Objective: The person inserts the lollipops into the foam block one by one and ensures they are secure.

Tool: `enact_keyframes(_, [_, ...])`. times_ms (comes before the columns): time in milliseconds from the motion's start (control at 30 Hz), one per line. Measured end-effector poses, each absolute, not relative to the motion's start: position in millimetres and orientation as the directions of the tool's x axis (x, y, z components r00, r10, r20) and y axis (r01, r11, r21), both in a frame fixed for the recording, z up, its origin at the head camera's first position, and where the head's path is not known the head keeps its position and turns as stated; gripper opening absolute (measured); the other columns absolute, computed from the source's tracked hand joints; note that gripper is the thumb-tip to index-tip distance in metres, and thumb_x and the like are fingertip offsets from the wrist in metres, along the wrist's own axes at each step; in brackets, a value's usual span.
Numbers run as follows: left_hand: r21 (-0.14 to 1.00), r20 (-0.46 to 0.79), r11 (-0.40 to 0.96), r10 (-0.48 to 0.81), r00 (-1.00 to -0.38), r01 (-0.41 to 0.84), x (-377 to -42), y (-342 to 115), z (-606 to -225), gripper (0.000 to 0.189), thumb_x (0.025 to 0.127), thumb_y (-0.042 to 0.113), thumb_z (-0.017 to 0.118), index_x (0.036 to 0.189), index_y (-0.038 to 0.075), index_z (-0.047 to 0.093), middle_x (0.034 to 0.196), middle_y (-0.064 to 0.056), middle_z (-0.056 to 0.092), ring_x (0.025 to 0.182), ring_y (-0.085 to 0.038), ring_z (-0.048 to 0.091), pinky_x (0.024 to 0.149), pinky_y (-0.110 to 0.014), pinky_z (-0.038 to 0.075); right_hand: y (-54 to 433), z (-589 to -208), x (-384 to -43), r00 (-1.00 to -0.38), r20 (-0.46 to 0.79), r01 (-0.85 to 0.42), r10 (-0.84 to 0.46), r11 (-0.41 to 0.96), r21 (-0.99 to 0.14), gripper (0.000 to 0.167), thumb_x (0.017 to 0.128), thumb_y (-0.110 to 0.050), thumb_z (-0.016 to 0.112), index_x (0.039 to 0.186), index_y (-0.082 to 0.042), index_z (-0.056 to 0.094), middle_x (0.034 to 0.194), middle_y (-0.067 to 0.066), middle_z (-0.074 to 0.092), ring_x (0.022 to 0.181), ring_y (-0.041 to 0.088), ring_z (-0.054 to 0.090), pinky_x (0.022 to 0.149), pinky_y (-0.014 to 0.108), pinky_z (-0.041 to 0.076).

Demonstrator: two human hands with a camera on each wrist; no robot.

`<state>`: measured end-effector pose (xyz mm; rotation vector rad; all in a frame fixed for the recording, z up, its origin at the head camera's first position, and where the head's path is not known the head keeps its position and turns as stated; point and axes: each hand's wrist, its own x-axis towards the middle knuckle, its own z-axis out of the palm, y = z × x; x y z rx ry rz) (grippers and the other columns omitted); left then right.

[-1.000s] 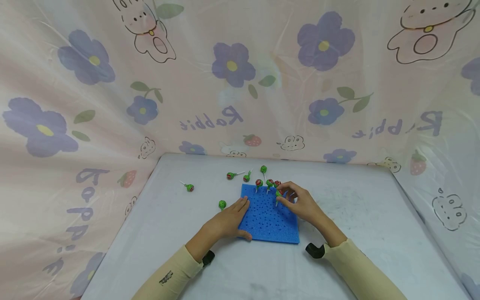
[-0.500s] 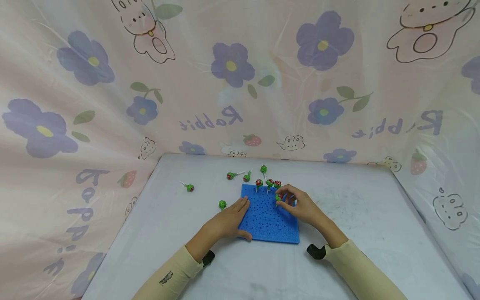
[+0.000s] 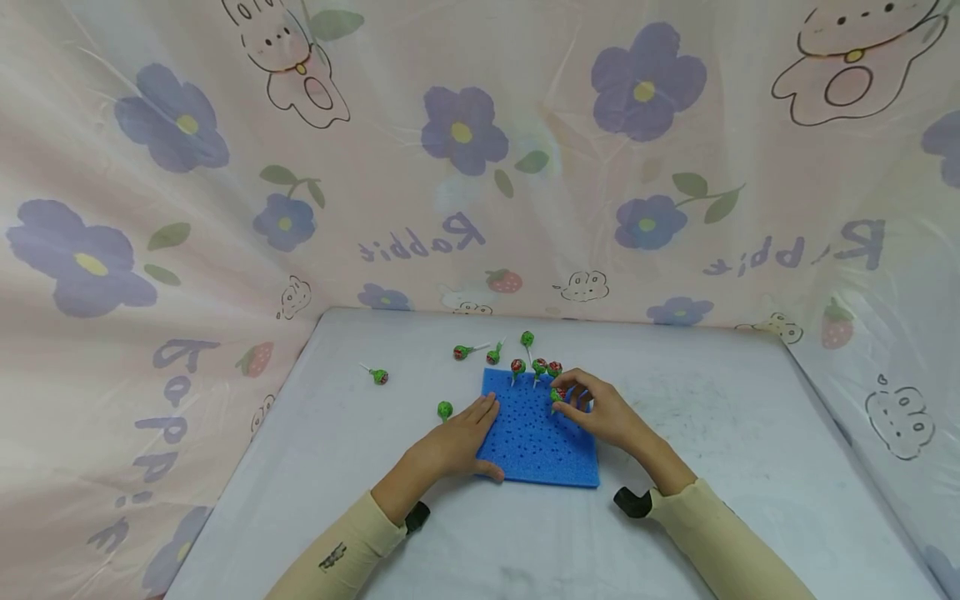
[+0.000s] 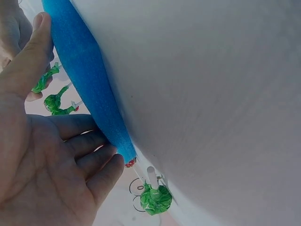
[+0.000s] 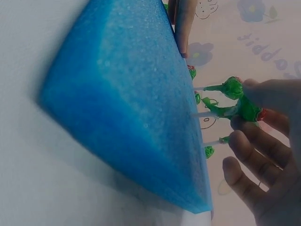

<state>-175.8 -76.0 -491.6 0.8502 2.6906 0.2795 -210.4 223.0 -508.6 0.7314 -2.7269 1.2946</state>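
Observation:
My right hand [image 3: 603,410] pinches a green-and-red wrapped lollipop [image 3: 557,396] between thumb and fingers. The lollipop stands head up, and its white stick meets the face of a blue foam block [image 3: 536,450] dotted with small holes. Beside it, toward the block's far edge, three more lollipops stand in a row, one of them with a green wrapper [image 5: 232,88] close by the thumb in the right wrist view. My left hand [image 3: 453,437] lies along the block's left side, fingers straight on its top and thumb at the near corner.
Loose lollipops lie on the white table [image 3: 712,533]: one [image 3: 380,377] at the far left, one [image 3: 445,409] by my left fingers, and several behind the block, such as one [image 3: 461,352] pointing its stick right. A printed curtain [image 3: 375,183] hangs around the table's back and sides.
Over the first half second my right hand lowers slightly with the lollipop, and less of its stick shows above the foam. Since then it holds still. My left hand stays in place.

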Motion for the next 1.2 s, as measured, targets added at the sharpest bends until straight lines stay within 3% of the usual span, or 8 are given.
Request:
enact_keyframes(933, [0.270,-0.227,0.802,0.591,-0.774,0.533,-176.0,-76.6,-491.6,0.117,0.088,0.063,0.081,0.169,0.000,0.025,0.179,-0.015,0.017,0.165,-0.031,0.018,0.130,-0.044,0.029,225.9,-508.8,-209.7,-0.888,0.223,-0.430,-0.402,0.553,-0.714,0.037,0.098,-0.016,0.082,0.131,-0.009,0.066,0.121,0.003,0.071,0.092,0.013,0.065,0.079,0.031,0.060])
enact_keyframes(1200, [0.269,-0.227,0.804,0.587,-0.777,0.529,-175.9,-76.3,-491.1,0.117,0.087,0.063,0.081,0.169,0.001,0.025,0.179,-0.014,0.017,0.165,-0.030,0.018,0.130,-0.044,0.029,232.0,-506.9,-207.2,-0.889,0.223,-0.429,-0.400,0.553,-0.714,0.037,0.098,-0.016,0.081,0.131,-0.010,0.066,0.116,0.002,0.073,0.091,0.015,0.065,0.078,0.031,0.059])
